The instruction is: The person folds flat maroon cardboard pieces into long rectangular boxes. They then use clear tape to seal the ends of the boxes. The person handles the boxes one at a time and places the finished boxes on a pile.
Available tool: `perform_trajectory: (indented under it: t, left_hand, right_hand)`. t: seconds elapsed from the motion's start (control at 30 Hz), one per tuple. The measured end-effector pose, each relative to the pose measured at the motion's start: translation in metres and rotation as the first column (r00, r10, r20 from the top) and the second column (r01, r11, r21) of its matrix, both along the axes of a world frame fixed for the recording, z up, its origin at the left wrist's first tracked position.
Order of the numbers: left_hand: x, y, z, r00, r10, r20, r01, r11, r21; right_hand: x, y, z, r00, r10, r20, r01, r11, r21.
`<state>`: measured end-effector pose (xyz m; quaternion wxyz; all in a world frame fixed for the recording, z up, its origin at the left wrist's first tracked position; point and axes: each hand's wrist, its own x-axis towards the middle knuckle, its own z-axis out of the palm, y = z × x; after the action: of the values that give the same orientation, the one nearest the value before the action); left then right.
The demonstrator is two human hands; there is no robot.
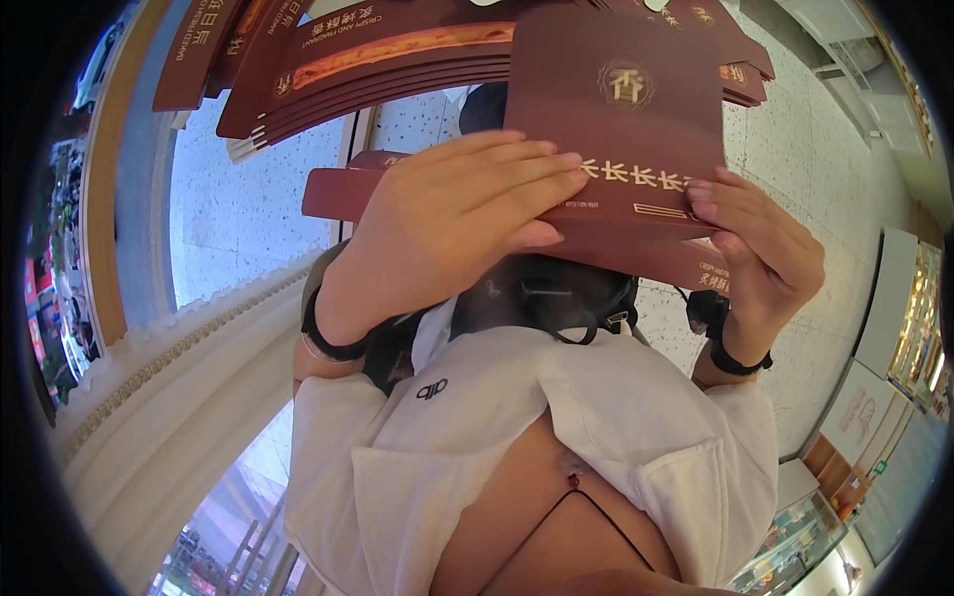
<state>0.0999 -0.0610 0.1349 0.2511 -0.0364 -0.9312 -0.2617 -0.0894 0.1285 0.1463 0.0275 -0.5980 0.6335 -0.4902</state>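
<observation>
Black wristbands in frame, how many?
2. One black wristband is on the wrist of the left hand, the other on the wrist of the right hand. Any under the white sleeves would be hidden.

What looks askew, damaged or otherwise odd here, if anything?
Little stands out. The stacked maroon cartons at upper left have staggered edges, so the pile looks uneven, though fisheye bending may exaggerate it. No tear shows on the maroon box by the left hand and right hand.
</observation>
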Motion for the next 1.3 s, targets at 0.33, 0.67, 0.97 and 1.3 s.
perform_trajectory:
  t: [0.33, 0.67, 0.97, 1.3]
  left_hand:
    - [-0.003, -0.02, 0.002, 1.0, -0.011, -0.015, 0.012, 0.993, 0.118]
    - [-0.008, -0.008, 0.024, 0.948, 0.042, -0.316, -0.16, 0.92, -0.358]
    - [-0.002, -0.002, 0.018, 0.981, 0.104, -0.163, -0.121, 0.988, -0.093]
    - [0.0, -0.008, -0.001, 0.879, 0.475, -0.027, -0.439, 0.832, 0.339]
  right_hand:
    - [0.003, -0.005, 0.007, 0.93, -0.201, 0.308, 0.135, 0.965, 0.225]
    - [-0.032, -0.016, 0.006, 0.59, -0.08, 0.803, -0.229, 0.937, 0.262]
    - [-0.007, -0.029, -0.002, 0.492, -0.087, 0.867, -0.368, 0.881, 0.297]
    - [0.008, -0.007, -0.043, 0.784, -0.009, 0.621, -0.104, 0.984, 0.146]
